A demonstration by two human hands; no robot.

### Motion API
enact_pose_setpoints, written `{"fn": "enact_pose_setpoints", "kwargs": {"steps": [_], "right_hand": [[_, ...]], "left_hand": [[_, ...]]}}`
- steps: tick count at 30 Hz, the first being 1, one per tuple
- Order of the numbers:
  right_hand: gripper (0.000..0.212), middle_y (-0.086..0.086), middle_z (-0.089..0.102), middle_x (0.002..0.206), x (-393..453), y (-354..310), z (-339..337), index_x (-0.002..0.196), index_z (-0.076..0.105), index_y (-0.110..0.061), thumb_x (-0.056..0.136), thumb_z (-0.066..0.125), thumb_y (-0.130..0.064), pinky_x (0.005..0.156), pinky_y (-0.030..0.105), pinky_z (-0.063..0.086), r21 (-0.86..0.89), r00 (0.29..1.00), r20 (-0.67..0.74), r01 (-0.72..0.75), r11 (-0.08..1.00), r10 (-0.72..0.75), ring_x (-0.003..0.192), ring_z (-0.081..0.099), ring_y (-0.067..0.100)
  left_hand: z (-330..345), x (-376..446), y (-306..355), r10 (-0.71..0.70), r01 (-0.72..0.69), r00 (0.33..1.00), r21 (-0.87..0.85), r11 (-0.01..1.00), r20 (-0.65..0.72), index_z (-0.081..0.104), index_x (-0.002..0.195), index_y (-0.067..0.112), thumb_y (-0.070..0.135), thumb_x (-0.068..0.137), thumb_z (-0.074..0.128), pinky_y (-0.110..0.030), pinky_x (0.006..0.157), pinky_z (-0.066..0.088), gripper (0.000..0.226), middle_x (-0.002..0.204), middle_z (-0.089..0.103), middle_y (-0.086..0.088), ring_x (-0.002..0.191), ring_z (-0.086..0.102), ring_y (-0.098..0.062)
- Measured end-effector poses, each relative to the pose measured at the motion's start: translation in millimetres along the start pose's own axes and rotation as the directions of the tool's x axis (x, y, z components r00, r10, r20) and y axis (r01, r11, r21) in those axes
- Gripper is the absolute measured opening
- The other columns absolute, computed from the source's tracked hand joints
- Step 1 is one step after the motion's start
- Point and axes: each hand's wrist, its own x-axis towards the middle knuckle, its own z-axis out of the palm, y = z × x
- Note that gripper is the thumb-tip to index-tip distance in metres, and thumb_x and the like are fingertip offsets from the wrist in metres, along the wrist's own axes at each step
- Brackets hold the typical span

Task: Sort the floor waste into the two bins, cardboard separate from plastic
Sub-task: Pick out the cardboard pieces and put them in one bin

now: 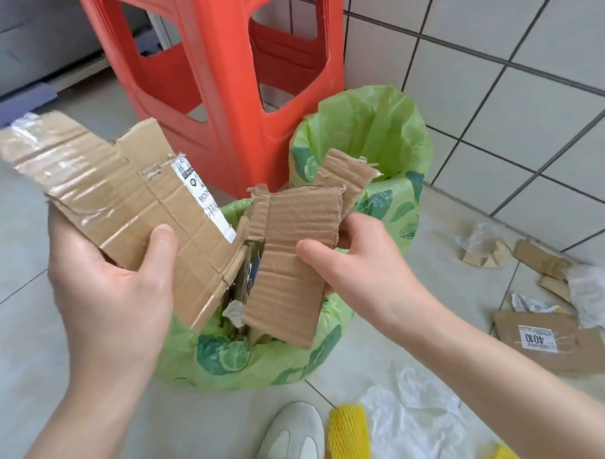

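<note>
left hand [111, 274] grips big taped cardboard [124, 195] | right hand [358, 265] pinches torn cardboard strip [293, 263] | both over near green-lined bin [228, 357] | tip: fold big piece, drop strip first

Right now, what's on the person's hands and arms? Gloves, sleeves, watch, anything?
Nothing worn. The left hand and right hand are bare, no gloves, rings or markings visible. Both forearms are uncovered to the frame edge: no sleeves, no watch, no bands. Fingernails are short and unpainted where they show.
</note>
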Motion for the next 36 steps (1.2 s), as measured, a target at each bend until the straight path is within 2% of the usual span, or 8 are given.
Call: {"fn": "enact_pose_setpoints", "kwargs": {"steps": [4,7,12,17,22,25,30,36], "right_hand": [[0.026,-0.008,0.072,0.088,4,2,0,0.095,0.065,-0.022,0.072,0.059,-0.031,0.067,0.041,0.058,-0.016,1.000,-0.012,-0.014,1.000,0.014,0.081,0.068,0.013],[0.027,-0.008,0.072,0.090,4,2,1,0.096,0.065,-0.022,0.072,0.059,-0.032,0.069,0.041,0.058,-0.023,1.000,-0.016,-0.020,1.000,0.019,0.083,0.067,0.012],[0.022,-0.009,0.072,0.091,5,-4,2,0.096,0.065,-0.024,0.074,0.062,-0.028,0.074,0.042,0.058,-0.016,1.000,-0.020,-0.022,1.000,0.021,0.085,0.067,0.011],[0.018,-0.009,0.072,0.089,10,-16,2,0.093,0.066,-0.024,0.076,0.062,-0.026,0.071,0.039,0.057,-0.030,1.000,-0.014,0.010,0.999,-0.010,0.082,0.067,0.011],[0.021,-0.010,0.073,0.091,16,-20,13,0.095,0.064,-0.025,0.074,0.063,-0.030,0.072,0.040,0.059,-0.009,1.000,0.030,0.002,1.000,-0.002,0.083,0.069,0.010],[0.013,-0.009,0.071,0.085,21,-20,21,0.090,0.064,-0.025,0.078,0.065,-0.027,0.068,0.037,0.059,-0.053,0.999,0.036,0.000,0.999,0.002,0.074,0.067,0.008],[0.020,-0.007,0.071,0.084,31,-25,46,0.093,0.064,-0.023,0.079,0.062,-0.038,0.072,0.039,0.058,-0.193,0.998,-0.012,0.059,0.980,-0.062,0.080,0.068,0.015],[0.040,0.004,0.067,0.069,30,-15,48,0.071,0.061,-0.017,0.086,0.046,-0.051,0.066,0.040,0.055,-0.482,0.998,-0.008,0.044,0.875,-0.054,0.070,0.064,0.028]], "left_hand": [[0,0,3,0.003,-0.003,1.000,-0.019,1.000,0.000,0.056,0.108,0.030,0.019,0.078,0.064,-0.012,0.081,0.046,0.032,0.091,0.063,0.029,0.087,0.061,0.010],[0,0,8,0.011,-0.011,1.000,-0.025,1.000,-0.004,0.050,0.098,0.041,0.010,0.078,0.065,-0.018,0.082,0.048,0.040,0.093,0.065,0.026,0.089,0.063,0.005],[-9,4,12,0.015,-0.017,0.999,-0.037,0.999,-0.039,0.052,0.104,0.033,0.007,0.078,0.065,-0.021,0.082,0.049,0.038,0.095,0.065,0.019,0.090,0.064,0.000],[-21,12,10,0.045,-0.044,0.994,0.010,0.999,-0.102,0.054,0.105,0.028,0.012,0.080,0.062,-0.002,0.075,0.041,0.031,0.088,0.061,0.035,0.083,0.057,0.018],[-10,3,2,0.039,-0.048,0.998,0.186,0.981,0.051,0.044,0.098,0.029,0.010,0.080,0.063,-0.032,0.073,0.046,0.032,0.085,0.060,0.013,0.082,0.060,-0.017],[1,-4,-6,0.009,-0.042,0.992,0.256,0.966,0.127,0.040,0.092,0.027,0.012,0.081,0.062,-0.030,0.067,0.035,0.029,0.087,0.062,0.002,0.083,0.056,-0.026],[14,-10,-19,0.016,-0.105,0.971,0.366,0.925,0.238,0.043,0.117,0.021,0.014,0.084,0.061,-0.028,0.069,0.032,0.039,0.105,0.060,-0.001,0.093,0.055,-0.027],[24,-23,-31,-0.140,-0.092,0.850,0.405,0.909,0.508,0.025,0.141,0.034,0.021,0.087,0.060,-0.028,0.082,0.038,0.065,0.125,0.052,-0.001,0.101,0.051,-0.016]]}}
